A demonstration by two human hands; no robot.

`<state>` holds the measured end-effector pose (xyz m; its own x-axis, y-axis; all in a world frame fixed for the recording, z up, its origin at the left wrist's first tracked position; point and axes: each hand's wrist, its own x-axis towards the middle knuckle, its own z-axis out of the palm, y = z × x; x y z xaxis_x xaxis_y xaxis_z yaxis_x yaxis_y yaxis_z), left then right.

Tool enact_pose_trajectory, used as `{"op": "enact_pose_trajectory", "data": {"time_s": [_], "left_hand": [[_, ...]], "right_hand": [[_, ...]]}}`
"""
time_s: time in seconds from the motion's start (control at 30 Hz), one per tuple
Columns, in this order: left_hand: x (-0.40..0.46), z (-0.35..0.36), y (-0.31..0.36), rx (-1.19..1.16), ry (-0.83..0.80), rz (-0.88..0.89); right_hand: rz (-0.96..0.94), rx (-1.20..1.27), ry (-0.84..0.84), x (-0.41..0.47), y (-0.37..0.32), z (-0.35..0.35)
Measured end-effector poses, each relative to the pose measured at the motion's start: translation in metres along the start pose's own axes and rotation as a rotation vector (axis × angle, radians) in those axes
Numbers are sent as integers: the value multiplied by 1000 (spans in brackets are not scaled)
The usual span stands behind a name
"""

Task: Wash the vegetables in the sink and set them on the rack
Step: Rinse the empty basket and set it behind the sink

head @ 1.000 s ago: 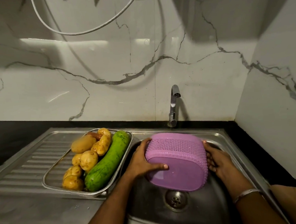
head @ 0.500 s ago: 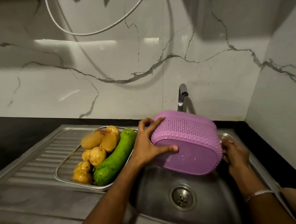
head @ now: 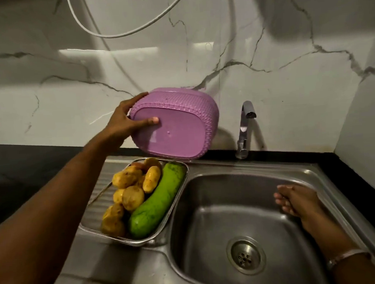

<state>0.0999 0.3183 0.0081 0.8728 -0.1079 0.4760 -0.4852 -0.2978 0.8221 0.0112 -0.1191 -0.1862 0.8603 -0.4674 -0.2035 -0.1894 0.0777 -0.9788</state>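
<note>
My left hand (head: 124,121) grips a purple plastic basket (head: 181,124) by its left side, thumb on the flat bottom, which faces me. The basket is tipped and held in the air above the far end of a steel rack tray (head: 175,212). The tray sits on the drainboard and holds several yellow potatoes (head: 133,198) and a long green gourd (head: 157,200). My right hand (head: 295,201) hangs over the right side of the steel sink (head: 212,206), fingers loosely curled, holding nothing.
A steel tap (head: 246,129) stands behind the sink, with no water running. The drain (head: 246,255) lies at the basin's bottom. A black counter (head: 29,160) runs along the marble wall, and a white cable (head: 131,29) hangs above.
The basket rose out of the sink and moved left, over the tray. My right hand let go of it and stayed at the sink's right side.
</note>
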Motion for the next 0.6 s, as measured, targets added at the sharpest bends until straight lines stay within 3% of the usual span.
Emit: {"op": "enact_pose_trajectory", "data": {"time_s": [0.3, 0.6], "left_hand": [[51, -19, -95, 22, 25, -304], [52, 8, -110, 337, 158, -130]], "right_hand": [[-35, -118, -47, 13, 7, 7], [-63, -193, -71, 14, 11, 9]]}}
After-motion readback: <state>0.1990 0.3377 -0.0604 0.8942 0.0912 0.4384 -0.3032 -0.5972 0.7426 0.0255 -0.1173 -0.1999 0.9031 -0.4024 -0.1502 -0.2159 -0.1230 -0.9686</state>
